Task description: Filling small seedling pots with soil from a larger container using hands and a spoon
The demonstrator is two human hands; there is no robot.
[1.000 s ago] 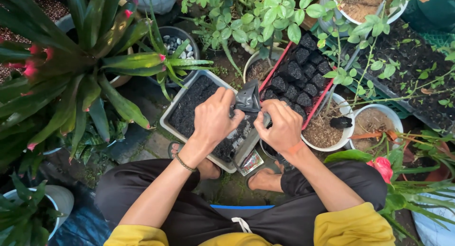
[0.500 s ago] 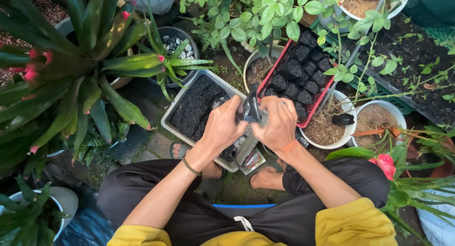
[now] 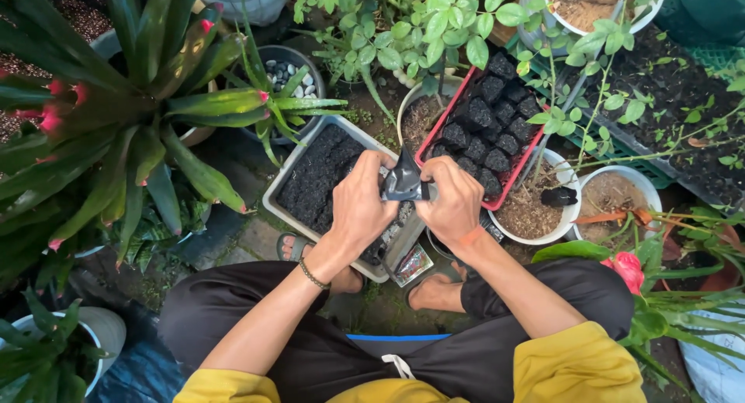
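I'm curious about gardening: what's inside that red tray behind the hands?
The red tray holds rows of small black bags packed with dark soil. Leaves cover its far end, and the right hand hides its near corner.

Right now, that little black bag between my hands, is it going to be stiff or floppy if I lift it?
Probably floppy: the small black bag looks creased and crumpled between the left hand and right hand. Likely light, since it sags little. Its glossy film may be slippery.

Yellow sleeves (image 3: 578, 368) pushed above elbows; forearms bare. Dark trousers (image 3: 341, 333) with white drawstring (image 3: 400, 366). Beaded bracelet (image 3: 313, 274) on left wrist, orange band (image 3: 470, 236) on right wrist. Sandals (image 3: 291, 246) on feet.
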